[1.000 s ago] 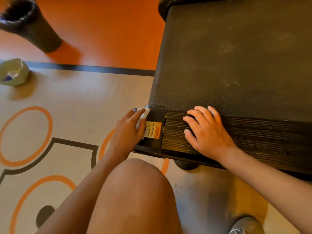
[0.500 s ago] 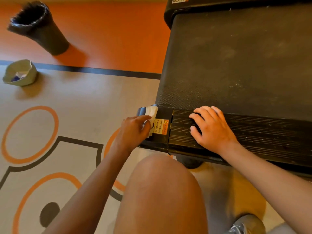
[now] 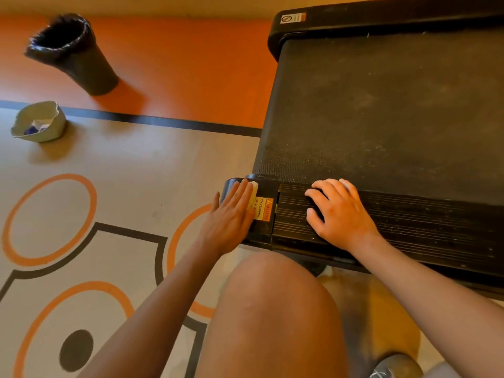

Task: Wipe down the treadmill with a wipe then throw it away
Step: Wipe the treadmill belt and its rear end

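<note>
Wiping step in hand. Your left hand [image 3: 231, 214] lies flat, fingers straight, pressing the wipe [image 3: 254, 186] onto the rear left corner of the treadmill [image 3: 354, 20], beside the warning label [image 3: 263, 210]. Your right hand [image 3: 341, 211] rests loosely spread on the ribbed end plate [image 3: 436, 227], holding nothing. Judged next: carry the wipe across that plate and the dusty belt [image 3: 395, 110]. The lined bin [image 3: 73, 55] stands well apart on the orange floor [image 3: 191, 64].

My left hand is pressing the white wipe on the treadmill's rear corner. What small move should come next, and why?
Probably slide the left hand with the white wipe rightward over the orange warning sticker onto the ribbed black end strip, lifting the right hand clear. That strip and the black belt show pale dust specks, so the black-lined bin can wait.
</note>
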Demonstrator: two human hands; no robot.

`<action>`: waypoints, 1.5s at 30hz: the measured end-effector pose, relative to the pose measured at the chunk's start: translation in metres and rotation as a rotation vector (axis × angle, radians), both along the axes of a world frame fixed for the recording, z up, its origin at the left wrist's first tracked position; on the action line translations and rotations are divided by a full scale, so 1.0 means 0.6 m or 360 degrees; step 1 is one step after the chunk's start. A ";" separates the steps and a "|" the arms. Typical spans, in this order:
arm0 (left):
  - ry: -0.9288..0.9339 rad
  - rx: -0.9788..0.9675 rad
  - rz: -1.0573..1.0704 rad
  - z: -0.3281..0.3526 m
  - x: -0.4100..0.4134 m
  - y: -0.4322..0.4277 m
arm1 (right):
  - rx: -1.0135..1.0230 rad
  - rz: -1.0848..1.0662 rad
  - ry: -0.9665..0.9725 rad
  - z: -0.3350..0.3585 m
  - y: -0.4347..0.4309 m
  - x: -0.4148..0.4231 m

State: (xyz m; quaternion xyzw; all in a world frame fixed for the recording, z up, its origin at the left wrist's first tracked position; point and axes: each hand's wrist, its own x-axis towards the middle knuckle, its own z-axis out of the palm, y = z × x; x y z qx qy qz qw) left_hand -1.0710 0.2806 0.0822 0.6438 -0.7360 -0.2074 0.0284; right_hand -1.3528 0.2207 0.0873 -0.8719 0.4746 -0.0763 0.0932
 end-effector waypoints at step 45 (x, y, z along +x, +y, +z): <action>0.0102 -0.0091 0.0323 -0.044 -0.015 -0.014 | 0.0136 -0.0230 0.0279 -0.008 0.068 -0.041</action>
